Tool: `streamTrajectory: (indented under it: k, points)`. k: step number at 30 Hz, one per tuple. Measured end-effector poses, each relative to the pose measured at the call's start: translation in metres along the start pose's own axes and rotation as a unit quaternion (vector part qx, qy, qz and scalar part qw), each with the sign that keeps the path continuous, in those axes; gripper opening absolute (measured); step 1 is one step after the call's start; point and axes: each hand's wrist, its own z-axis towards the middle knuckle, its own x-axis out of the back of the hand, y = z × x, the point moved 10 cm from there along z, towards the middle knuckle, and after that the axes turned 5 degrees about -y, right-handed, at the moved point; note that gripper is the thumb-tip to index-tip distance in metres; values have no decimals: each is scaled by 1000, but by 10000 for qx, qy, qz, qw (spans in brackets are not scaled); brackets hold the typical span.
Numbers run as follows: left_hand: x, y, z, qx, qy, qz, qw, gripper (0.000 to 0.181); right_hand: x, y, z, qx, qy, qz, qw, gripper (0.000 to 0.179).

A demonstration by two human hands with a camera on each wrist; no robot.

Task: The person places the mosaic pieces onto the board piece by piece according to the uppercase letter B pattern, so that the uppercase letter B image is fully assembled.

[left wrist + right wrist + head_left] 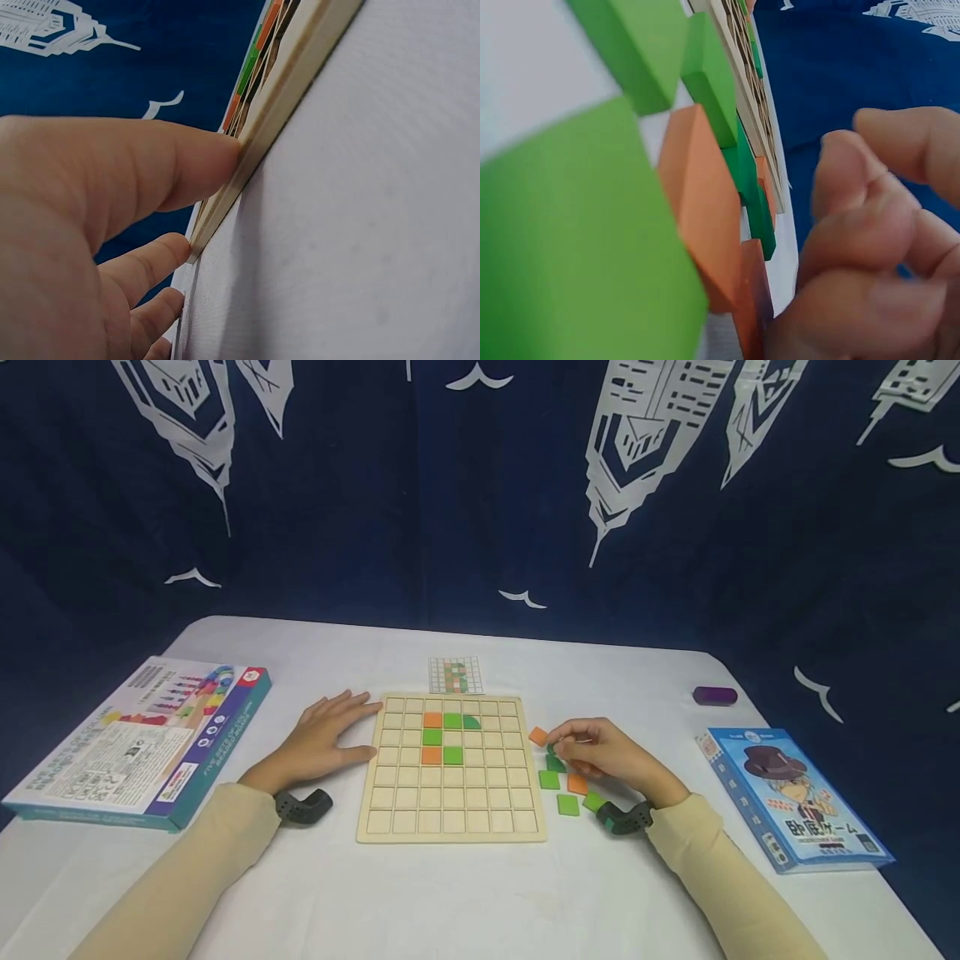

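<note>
A pale wooden grid board [450, 822] lies on the table, with orange and light green square tiles and a dark green rounded tile [471, 722] in its upper cells. My left hand [326, 735] is spread at the board's left edge; in the left wrist view its thumb [202, 165] touches the rim. To the right of the board, my right hand [600, 750] hovers with bent fingers over loose tiles, its fingertips right by a dark green tile [555, 764]. The right wrist view shows no tile between the bent fingers [855, 225].
Loose light green tiles [567, 805] and orange tiles [538, 737] lie around my right hand. A small pattern card [456, 676] lies behind the board. A large game box [135, 743] is at left, a blue box [795, 797] at right, and a purple cylinder [715, 696] behind it.
</note>
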Motion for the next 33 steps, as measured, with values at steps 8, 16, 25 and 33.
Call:
streamTrajectory:
  k: [8,16,25,33]
  points:
    - [-2,-4,1,6,0,45,10000,75,-2,8,4,-99,63,-512,9986,26]
    - [-2,-4,2,6,-14,23,10000,74,-6,4,4,153,-130,-942,9953,29]
    - [-2,-3,1,-12,-12,25,10000,74,-9,0,3,155,-171,-1218,9923,35]
    - [-1,0,0,-22,-12,-43,10000,74,-10,-2,1,178,-136,-1231,9921,28]
